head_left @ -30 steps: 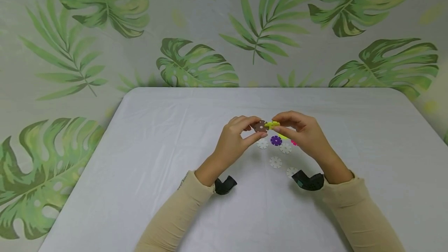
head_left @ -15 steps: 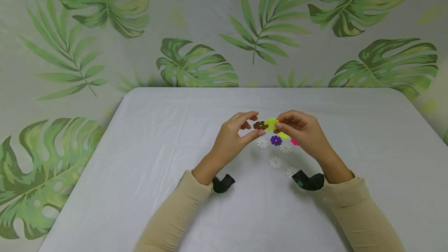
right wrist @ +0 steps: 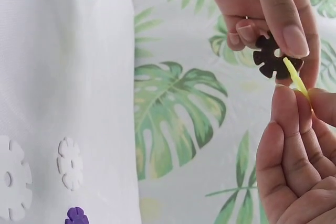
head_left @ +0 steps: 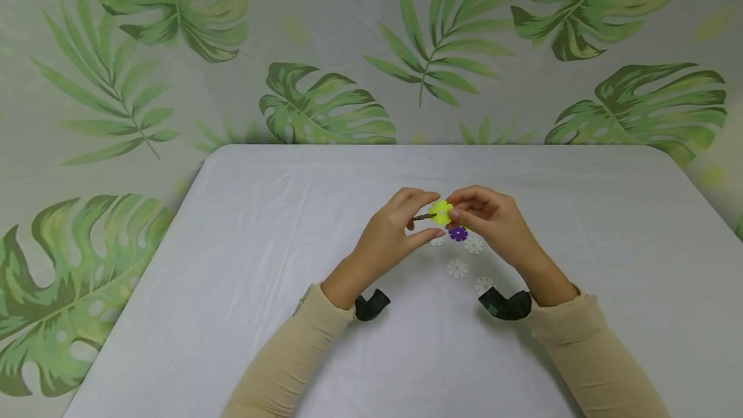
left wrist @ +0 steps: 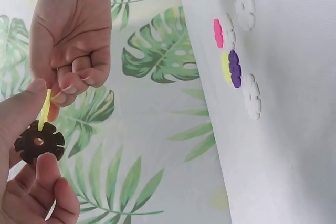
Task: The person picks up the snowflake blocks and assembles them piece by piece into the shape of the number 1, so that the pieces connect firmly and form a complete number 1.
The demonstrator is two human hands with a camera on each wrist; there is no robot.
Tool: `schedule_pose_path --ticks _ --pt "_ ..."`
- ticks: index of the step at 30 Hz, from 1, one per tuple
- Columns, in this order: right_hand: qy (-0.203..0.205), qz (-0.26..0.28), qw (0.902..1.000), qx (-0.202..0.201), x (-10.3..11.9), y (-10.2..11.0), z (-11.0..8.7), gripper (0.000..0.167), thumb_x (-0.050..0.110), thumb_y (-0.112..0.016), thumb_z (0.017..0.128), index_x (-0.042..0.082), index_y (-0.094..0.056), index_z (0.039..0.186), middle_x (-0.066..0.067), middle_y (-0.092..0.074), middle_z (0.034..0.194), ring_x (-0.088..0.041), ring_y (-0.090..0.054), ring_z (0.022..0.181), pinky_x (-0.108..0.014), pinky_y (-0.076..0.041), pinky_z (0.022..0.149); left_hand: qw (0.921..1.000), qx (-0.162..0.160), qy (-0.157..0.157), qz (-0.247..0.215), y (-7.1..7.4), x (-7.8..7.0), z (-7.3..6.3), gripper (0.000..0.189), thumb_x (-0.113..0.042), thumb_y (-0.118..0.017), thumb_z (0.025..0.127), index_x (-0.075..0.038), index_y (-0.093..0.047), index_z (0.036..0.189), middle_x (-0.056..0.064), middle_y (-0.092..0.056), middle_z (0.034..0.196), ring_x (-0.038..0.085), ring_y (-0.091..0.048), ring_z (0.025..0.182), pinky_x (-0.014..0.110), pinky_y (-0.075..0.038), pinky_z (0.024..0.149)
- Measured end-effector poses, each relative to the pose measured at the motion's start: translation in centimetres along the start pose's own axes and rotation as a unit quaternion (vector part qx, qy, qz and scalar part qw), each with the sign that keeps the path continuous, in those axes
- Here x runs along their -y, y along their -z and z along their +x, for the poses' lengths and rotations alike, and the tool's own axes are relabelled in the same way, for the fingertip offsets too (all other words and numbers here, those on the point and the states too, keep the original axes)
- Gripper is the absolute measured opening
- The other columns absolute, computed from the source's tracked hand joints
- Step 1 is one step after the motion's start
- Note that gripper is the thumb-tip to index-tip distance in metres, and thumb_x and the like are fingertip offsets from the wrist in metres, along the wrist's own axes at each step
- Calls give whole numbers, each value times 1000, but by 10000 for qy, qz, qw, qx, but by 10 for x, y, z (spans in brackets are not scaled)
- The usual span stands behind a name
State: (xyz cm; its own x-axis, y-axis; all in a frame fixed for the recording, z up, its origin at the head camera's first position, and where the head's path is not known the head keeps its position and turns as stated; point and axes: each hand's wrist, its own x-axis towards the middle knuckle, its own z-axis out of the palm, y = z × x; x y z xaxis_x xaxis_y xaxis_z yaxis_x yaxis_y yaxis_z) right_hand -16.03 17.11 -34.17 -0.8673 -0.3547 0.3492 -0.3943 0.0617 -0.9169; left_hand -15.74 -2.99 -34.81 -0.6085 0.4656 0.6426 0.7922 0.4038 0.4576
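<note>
- R. hand (head_left: 495,217): thumb + fingertips pinching a bright-yellow, round, plastic-looking disc w/ notched rim (head_left: 442,207), held up abv. the table, near the L. hand; other fingers curled in.
- L. hand (head_left: 387,226): thumb + index spread well apart, curved around a dark-brown, round, plastic-looking notched disc (left wrist: 50,141); whether any fingertip touches it, can't tell.
- Brown disc & yellow disc joined at the rims, set crosswise: head view has yellow face-on, brown edge-on; both wrist views the reverse. Depth of the joint not clear.
- Table w/ smooth white cloth (head_left: 232,231), below & around the hands.
- On it, under/near R. hand: purple notched disc (head_left: 457,233); white notched disc (head_left: 473,246) just beside it, twd. the person; another white one (head_left: 457,269) nearer the person; a third, nr. R. wrist.
- L. wrist view also gives a pink notched disc (left wrist: 218,33) & 2nd yellow disc (left wrist: 226,66), the latter partly behind purple.
- Each forearm: beige long sleeve; black curved device at each wrist.
- Bkgd.: pale backdrop w/ green leaf print (head_left: 327,108), beyond table's far edge.
</note>
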Motion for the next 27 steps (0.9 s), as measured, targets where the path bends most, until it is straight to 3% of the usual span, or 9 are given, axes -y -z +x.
schedule_pose_path --ticks 3,11,19,27 --pt "-35 74 9999 84 0 -1 0 17 -7 -56 85 -9 -56 101 -14 -60 83 -31 -62 69 -30 -52 60 9999 -52 -77 141 -1 0 0 42 -19 -72 77 -3 -57 113 5 -54 104 12 -51 72 12 -37 59" --pt "-122 96 9997 211 1 -4 0 18 -6 -57 85 -8 -55 103 -15 -62 85 -23 -63 72 -29 -52 61 9990 -187 -97 386 -2 1 -1 34 -19 -73 77 -6 -61 106 1 -60 95 8 -57 80 12 -39 61" --pt "63 -994 9950 118 6 2 -5 26 -1 -61 84 0 -57 109 -12 -60 102 -16 -60 89 -24 -50 73 9986 -226 -75 482 2 2 0 34 -19 -72 77 -5 -60 106 1 -60 95 10 -59 82 12 -40 61" --pt "180 -1675 9855 201 8 17 -24 42 0 -65 80 4 -52 120 -14 -59 109 -15 -57 99 -18 -45 81 9983 -297 -24 496 5 4 0 35 -20 -72 78 -6 -59 107 0 -60 93 9 -57 81 12 -39 60"
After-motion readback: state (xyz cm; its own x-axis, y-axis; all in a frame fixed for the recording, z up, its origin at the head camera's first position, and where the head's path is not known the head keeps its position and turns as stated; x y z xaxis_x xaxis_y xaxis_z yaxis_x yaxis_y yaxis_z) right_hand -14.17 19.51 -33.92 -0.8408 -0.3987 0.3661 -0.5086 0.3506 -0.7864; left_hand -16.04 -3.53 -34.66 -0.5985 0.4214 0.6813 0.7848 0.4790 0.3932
